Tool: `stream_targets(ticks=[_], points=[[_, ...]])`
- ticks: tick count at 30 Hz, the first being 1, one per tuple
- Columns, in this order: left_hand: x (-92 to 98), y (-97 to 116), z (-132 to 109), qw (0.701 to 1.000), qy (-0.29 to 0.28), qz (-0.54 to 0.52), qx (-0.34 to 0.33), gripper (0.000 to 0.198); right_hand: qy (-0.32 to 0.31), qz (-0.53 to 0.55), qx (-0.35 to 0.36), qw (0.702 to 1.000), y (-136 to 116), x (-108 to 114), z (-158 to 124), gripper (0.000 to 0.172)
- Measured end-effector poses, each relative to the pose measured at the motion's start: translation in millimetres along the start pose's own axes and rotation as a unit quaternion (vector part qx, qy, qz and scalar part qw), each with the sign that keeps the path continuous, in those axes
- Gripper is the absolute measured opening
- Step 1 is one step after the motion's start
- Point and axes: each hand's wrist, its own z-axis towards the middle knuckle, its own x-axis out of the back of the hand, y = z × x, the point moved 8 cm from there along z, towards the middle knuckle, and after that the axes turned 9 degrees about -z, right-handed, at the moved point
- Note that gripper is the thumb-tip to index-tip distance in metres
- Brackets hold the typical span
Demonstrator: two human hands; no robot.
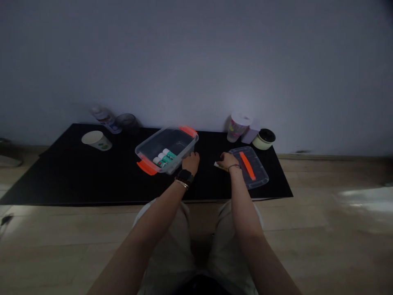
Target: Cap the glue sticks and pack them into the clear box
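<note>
Near the middle of the black table, a clear plastic storage box (144, 148) with orange clips stands without its lid. Several white-capped tubes with green labels (165, 158) lie side by side in it. My left hand (190, 163), with a dark watch at the wrist, is at the box's right side with its fingers curled. Whatever those fingers hold, if anything, is hidden. To the right, my right hand (227, 160) pinches a small white-and-yellow stick-like thing (217, 164) low over the table. Beside that hand lies the clear lid (260, 174) with its orange handle (247, 166).
On the left are a paper cup (97, 140), a blurred bottle (107, 121) and a dark bowl (127, 122). A lidded plastic cup (237, 128), a lilac box (251, 133) and a cream pot with a black top (263, 140) stand at the back right, near the wall.
</note>
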Motion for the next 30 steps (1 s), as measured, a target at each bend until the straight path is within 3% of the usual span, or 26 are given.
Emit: stream_targets(ticks=[5, 8, 11, 13, 16, 18, 20, 30], points=[[-2.0, -5.5, 5.2, 1.0, 0.001, -0.01, 0.003, 0.038, -0.078, -0.046, -0.018, 0.996, 7.8, -18.3, 2.4, 0.04], [-3.3, -5.9, 5.9, 1.0, 0.002, -0.025, -0.016, 0.033, -0.074, -0.041, -0.013, 0.996, 7.9, -20.1, 4.1, 0.035], [-2.9, -4.9, 8.5, 0.99, 0.03, -0.126, -0.053, 0.045, -0.032, 0.002, 0.004, 0.999, 2.8, -11.8, 5.8, 0.03], [-2.9, -6.8, 12.5, 0.961, 0.053, -0.26, -0.076, 0.048, 0.0, 0.083, 0.038, 0.996, -4.7, -4.1, 5.5, 0.027], [-8.5, -14.0, 21.3, 0.879, 0.049, -0.466, -0.085, 0.053, 0.007, 0.206, 0.115, 0.972, -19.0, 2.9, 1.5, 0.028], [-10.8, -17.0, 26.0, 0.827, 0.041, -0.553, -0.088, 0.055, 0.011, 0.241, 0.158, 0.958, -25.9, 7.0, -3.0, 0.03], [-10.6, -17.9, 28.0, 0.798, 0.038, -0.593, -0.095, 0.056, 0.029, 0.249, 0.181, 0.951, -28.9, 12.3, -7.3, 0.03], [-5.5, -13.4, 24.0, 0.779, 0.027, -0.62, -0.084, 0.049, 0.074, 0.186, 0.223, 0.954, -43.6, 27.4, -19.8, 0.028]])
